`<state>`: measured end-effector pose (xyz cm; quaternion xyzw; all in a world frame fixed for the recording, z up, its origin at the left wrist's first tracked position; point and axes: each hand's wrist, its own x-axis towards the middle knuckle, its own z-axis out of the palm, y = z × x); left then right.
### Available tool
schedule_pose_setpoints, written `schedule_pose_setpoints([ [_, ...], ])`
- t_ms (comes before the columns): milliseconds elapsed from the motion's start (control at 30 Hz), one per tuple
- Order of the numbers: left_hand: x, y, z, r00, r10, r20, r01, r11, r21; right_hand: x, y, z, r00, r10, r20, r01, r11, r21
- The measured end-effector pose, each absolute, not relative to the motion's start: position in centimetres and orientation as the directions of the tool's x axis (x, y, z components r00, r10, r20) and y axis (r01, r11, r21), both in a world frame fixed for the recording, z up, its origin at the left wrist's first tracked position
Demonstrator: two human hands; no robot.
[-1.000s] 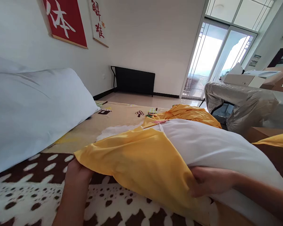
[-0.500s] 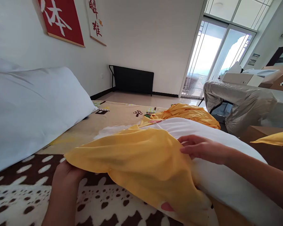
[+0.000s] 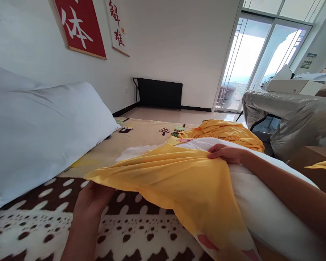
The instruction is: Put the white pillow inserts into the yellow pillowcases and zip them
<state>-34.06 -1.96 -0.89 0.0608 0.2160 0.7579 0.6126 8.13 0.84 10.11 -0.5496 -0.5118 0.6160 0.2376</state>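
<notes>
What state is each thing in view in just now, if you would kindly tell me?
Yellow cloth: creased, upper part stretched
Left hand: holding the cloth's left corner, fingers partly hidden
Right hand: pinching the cloth's upper edge
Right pillow: partly overlapped by the yellow cloth
Left pillow: plump, lightly wrinkled
Orange cloth: crumpled in a heap
Black panel: standing upright
Red scroll: hanging unrolled

white walls (image 3: 174, 43), red scroll (image 3: 80, 27), low black panel (image 3: 160, 93), pale floor (image 3: 195, 115), bright sliding glass doors (image 3: 260, 61)
</notes>
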Motion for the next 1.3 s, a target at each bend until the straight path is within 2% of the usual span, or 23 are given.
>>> schedule_pose_setpoints([
  [100, -33.2, -2.8, 0.3, -0.315, 0.922, -0.224, -0.836, -0.158, 0.525, 8.5, 0.8, 8.6, -0.195, 0.891, -0.409, 0.157, -0.384, -0.910],
  [233, -29.9, -5.6, -0.2, -0.405, 0.903, -0.146, -0.745, -0.233, 0.624, 8.4, 0.8, 8.3, -0.155, 0.923, -0.351, 0.060, -0.346, -0.936],
  [300, -27.0, -7.6, -1.5, -0.289, 0.954, -0.075, -0.612, -0.124, 0.781, 8.5, 0.9, 8.3, -0.184, 0.914, -0.363, 0.091, -0.352, -0.932],
  [367, -23.6, -9.2, -2.8, -0.029, 0.993, -0.117, -0.294, 0.104, 0.950, 8.4, 0.9, 8.2, -0.217, 0.913, -0.346, 0.134, -0.324, -0.937],
  [400, -22.0, -9.8, -3.2, 0.100, 0.983, -0.153, -0.135, 0.166, 0.977, 8.4, 0.9, 8.0, -0.233, 0.919, -0.318, 0.155, -0.288, -0.945],
  [467, -19.3, -10.5, -3.5, 0.204, 0.954, -0.217, 0.083, 0.204, 0.975, 8.2, 0.7, 7.8, -0.251, 0.936, -0.246, 0.188, -0.202, -0.961],
  [633, -15.3, -11.3, -3.2, 0.181, 0.971, -0.156, 0.206, 0.118, 0.971, 7.4, 0.4, 7.2, -0.203, 0.962, -0.185, 0.136, -0.159, -0.978],
  [867, -10.8, -12.8, -4.9, 0.265, 0.959, -0.099, 0.148, 0.061, 0.987, 6.7, -0.1, 5.9, -0.162, 0.973, -0.167, 0.044, -0.162, -0.986],
  [967, -11.3, -12.9, -4.7, 0.325, 0.926, -0.192, 0.196, 0.133, 0.972, 7.0, -0.7, 5.8, -0.173, 0.970, -0.173, 0.025, -0.171, -0.985],
  [1033, -12.0, -13.1, -4.2, 0.377, 0.874, -0.306, 0.173, 0.258, 0.950, 7.2, -1.1, 5.9, -0.172, 0.971, -0.165, 0.012, -0.165, -0.986],
  [1100, -12.6, -13.2, -3.7, 0.418, 0.814, -0.403, 0.015, 0.437, 0.899, 7.1, -1.4, 6.0, -0.174, 0.972, -0.159, 0.002, -0.161, -0.987],
  [1167, -12.7, -13.2, -3.2, 0.408, 0.790, -0.457, -0.207, 0.568, 0.797, 6.9, -1.7, 6.1, -0.184, 0.970, -0.159, -0.003, -0.162, -0.987],
  [1233, -12.5, -12.7, -3.0, 0.302, 0.841, -0.448, -0.403, 0.539, 0.740, 6.7, -2.0, 6.2, -0.207, 0.964, -0.165, -0.001, -0.169, -0.986],
  [1300, -12.3, -11.8, -2.8, 0.095, 0.915, -0.393, -0.498, 0.385, 0.777, 6.7, -2.6, 6.5, -0.247, 0.952, -0.178, 0.002, -0.183, -0.983],
])
